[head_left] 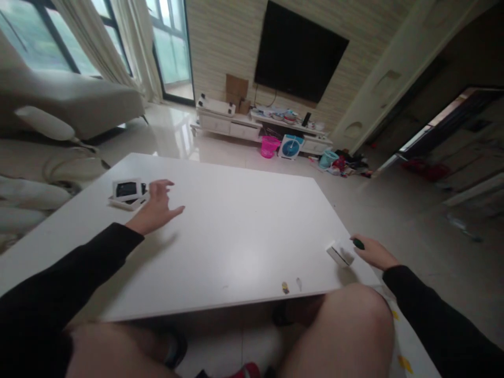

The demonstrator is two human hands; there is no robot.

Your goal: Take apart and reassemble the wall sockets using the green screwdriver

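2 black-sleeved arms (94,257) spread wide. Left hand (158,207) loosely curved, thumb apart, toward left edge of table (220,226). Right hand (372,251) gripping, by right edge.

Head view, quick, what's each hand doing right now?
Left hand: open, fingers and thumb spread apart, nothing visible in it.
Right hand: closed, holding a dark green object; exactly what, I can't tell.

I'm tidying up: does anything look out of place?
Red and dark clutter lies heaped on the pale floor beside the light-blue plastic bucket, looking strewn. Near the left hand, a white rectangular box sits crookedly over a white tray.
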